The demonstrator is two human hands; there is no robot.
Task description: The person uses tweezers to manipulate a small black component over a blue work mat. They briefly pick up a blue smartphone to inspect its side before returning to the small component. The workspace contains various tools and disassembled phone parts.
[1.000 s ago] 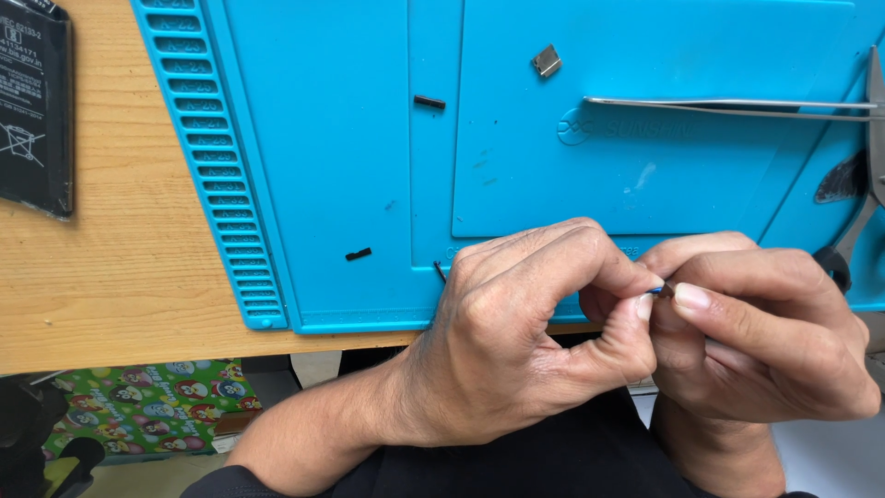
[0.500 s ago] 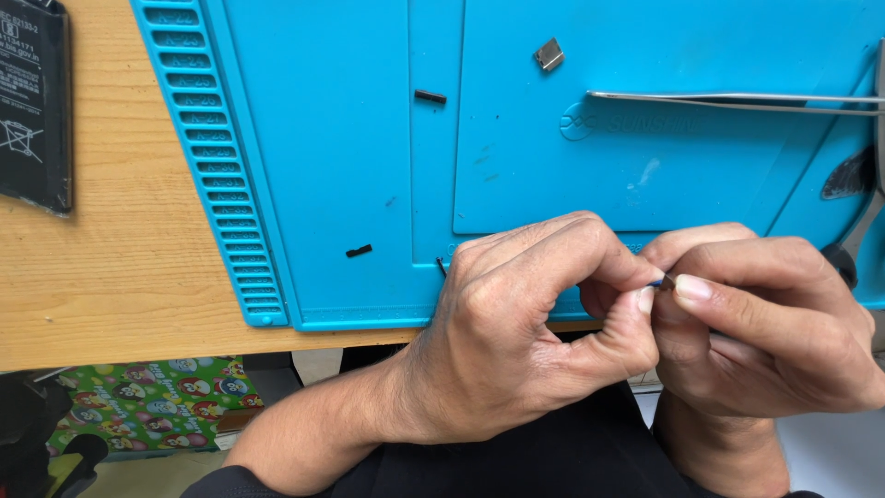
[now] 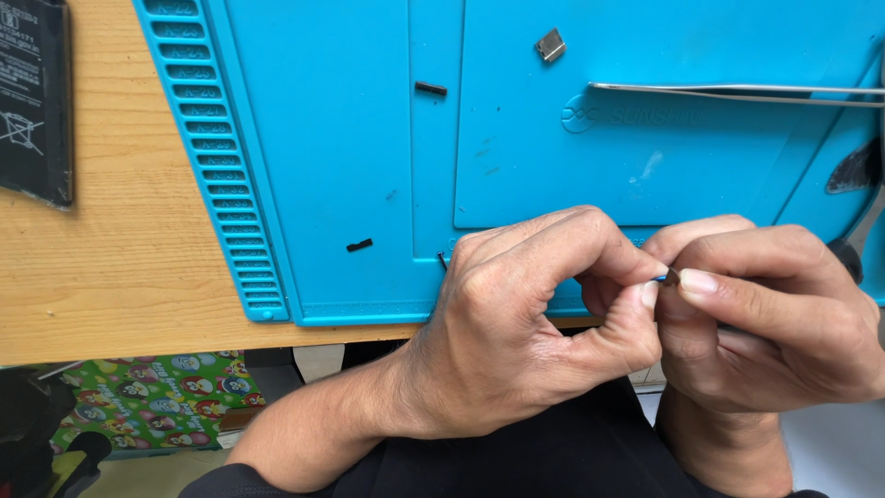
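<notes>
1. Both of my hands meet at the near edge of the blue mat (image 3: 323,138): my left hand (image 3: 516,323) and my right hand (image 3: 774,323) are curled nearly closed, thumb and forefinger tips pinching one tiny part (image 3: 671,275) between them.
2. To do this well, I judge I should keep the pinch light and steady, wrists braced against the mat edge, so the piece cannot spring away.
3. That tiny part is dark with a bluish glint, mostly hidden by my fingertips; its shape I cannot tell.
4. Just beyond my left knuckles a thin dark sliver (image 3: 442,261) lies on the mat; further left lies a small black strip (image 3: 359,244).
5. Well beyond my hands rest another black strip (image 3: 430,88), a small grey square piece (image 3: 550,44) and metal tweezers (image 3: 737,92).
6. Far left, on the wooden table (image 3: 111,277), lies a black flat battery (image 3: 32,97).
</notes>
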